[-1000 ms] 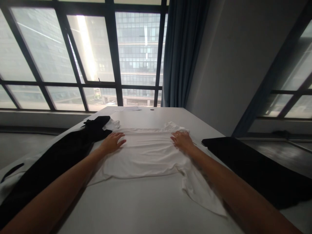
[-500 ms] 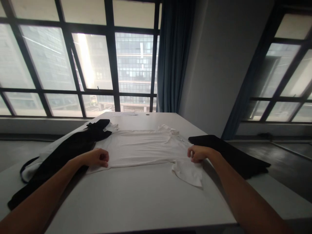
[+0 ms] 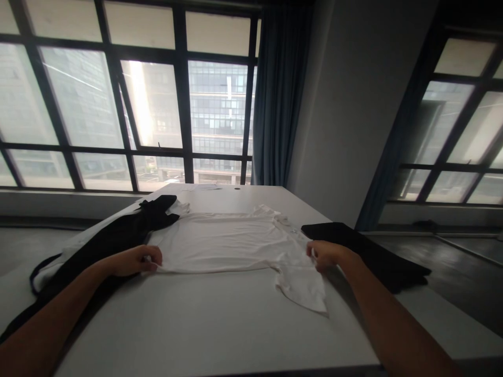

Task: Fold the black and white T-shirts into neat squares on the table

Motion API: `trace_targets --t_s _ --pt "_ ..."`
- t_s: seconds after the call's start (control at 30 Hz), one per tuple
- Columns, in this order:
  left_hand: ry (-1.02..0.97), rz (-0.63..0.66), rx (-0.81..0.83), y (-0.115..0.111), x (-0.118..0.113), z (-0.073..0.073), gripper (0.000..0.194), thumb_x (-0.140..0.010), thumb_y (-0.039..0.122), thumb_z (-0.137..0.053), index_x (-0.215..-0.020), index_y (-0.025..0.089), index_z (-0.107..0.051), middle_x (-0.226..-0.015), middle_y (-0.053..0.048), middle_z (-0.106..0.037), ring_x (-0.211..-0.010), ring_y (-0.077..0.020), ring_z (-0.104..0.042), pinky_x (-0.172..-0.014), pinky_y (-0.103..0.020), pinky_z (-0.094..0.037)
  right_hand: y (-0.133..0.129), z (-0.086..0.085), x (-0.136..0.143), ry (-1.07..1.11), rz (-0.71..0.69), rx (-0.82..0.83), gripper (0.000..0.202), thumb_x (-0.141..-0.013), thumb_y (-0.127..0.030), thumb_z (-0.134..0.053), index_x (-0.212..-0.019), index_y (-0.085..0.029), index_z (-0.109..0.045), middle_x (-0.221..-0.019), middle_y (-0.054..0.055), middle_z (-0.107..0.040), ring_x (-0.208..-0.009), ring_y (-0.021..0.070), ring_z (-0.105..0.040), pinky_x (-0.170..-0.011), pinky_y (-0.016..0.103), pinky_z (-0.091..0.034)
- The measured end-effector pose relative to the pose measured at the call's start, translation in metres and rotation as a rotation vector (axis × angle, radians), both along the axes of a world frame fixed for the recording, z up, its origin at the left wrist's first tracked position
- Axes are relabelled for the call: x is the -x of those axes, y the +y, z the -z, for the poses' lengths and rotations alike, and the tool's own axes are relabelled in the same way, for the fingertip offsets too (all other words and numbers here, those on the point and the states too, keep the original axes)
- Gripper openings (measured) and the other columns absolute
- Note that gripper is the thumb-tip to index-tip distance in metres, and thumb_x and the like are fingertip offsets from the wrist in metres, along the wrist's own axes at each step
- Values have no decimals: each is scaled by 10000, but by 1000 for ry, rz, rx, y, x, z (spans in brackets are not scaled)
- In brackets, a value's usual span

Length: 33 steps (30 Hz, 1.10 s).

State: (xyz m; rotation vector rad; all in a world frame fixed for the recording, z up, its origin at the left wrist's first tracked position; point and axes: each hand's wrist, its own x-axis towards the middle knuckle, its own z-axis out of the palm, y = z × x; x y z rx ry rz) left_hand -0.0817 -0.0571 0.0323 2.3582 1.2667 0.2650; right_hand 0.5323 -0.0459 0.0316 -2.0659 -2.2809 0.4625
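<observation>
A white T-shirt (image 3: 223, 241) lies spread sideways across the table, its neck end to the right and one short sleeve pointing toward me. My left hand (image 3: 139, 260) pinches the near corner of its hem, drawing the near side edge into a fairly straight line. At the other end, my right hand (image 3: 324, 255) is closed on the shirt near the shoulder and collar. Light wrinkles run along the shirt's body.
Black clothing (image 3: 113, 235) with a strap lies at the left, over some white cloth. A folded black cloth (image 3: 365, 251) rests on the right side of the white table (image 3: 220, 330). Windows and a blue curtain (image 3: 277, 99) stand beyond the far end.
My left hand has moved left and slightly nearer, taking the hem corner with it. The near edge looks straighter. My right hand stays at the shoulder, shifted slightly.
</observation>
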Motion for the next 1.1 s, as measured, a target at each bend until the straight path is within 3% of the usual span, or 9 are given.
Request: trace_targets --t_s 0.07,0.13,0.23,0.43,0.6,0.77,0.9,1.0,1.1 --pt "-61 -65 -57 5 4 1 442 -804 597 -562 -887 186 -702 -911 -52 -691 -863 -226 -600 -826 -292 -467 -3 -5 15 6 -67 -42 537 -454 -211 -837 -977 -211 -717 -948 56 -652 -872 241 -622 -741 298 -483" --pt "-120 -152 -110 9 7 1 504 -806 643 -531 -898 181 -708 -870 -56 -695 -841 -240 -606 -795 -308 -478 -4 -10 28 103 -223 -71 404 -542 -323 -807 -921 -199 -737 -1014 66 -647 -953 244 -613 -837 297 -472" --pt "-165 -220 -129 8 10 0 535 -790 660 -526 -921 179 -719 -865 -56 -700 -837 -255 -622 -783 -317 -493 -4 -13 33 242 -338 3 291 -657 -429 -708 -778 -165 -728 -924 73 -677 -914 236 -625 -833 301 -479" --pt "57 -102 9 -6 13 -3 509 -566 442 -790 -1026 231 -731 -1127 -46 -666 -1034 -275 -622 -924 -297 -479 -1 2 -6 72 36 121 269 -441 -115 -725 -694 -185 -666 -779 71 -689 -782 269 -643 -650 324 -484" --pt "-56 -41 -69 0 16 0 390 -729 527 -662 -897 181 -731 -1089 -89 -664 -1028 -257 -615 -967 -324 -455 0 12 -3 -122 91 49 399 -386 -23 -664 -741 -204 -658 -813 76 -659 -778 291 -631 -622 342 -475" --pt "-311 -196 -157 10 19 5 528 -782 650 -582 -964 168 -701 -973 -74 -693 -894 -235 -623 -837 -328 -506 -10 -11 34 8 -174 -91 464 -485 -216 -769 -944 -201 -703 -1019 90 -623 -962 274 -597 -836 336 -476" --pt "-455 -270 -157 15 14 10 603 -726 738 -584 -861 164 -711 -854 -66 -711 -844 -247 -634 -822 -350 -518 -17 -25 60 219 -427 -40 319 -663 -463 -723 -811 -181 -718 -1006 89 -650 -960 245 -605 -918 330 -436" --pt "-473 -277 -121 13 11 10 613 -705 745 -602 -831 159 -728 -869 -78 -729 -847 -256 -646 -833 -361 -520 -18 -26 59 332 -439 75 419 -725 -572 -647 -790 -160 -691 -877 83 -687 -880 234 -621 -859 338 -457" --pt "-430 -245 -68 9 11 6 572 -703 694 -648 -898 167 -755 -866 -76 -732 -822 -248 -648 -791 -350 -530 -18 -23 40 384 -344 219 430 -654 -545 -701 -832 -155 -678 -887 80 -702 -887 242 -629 -814 334 -478"
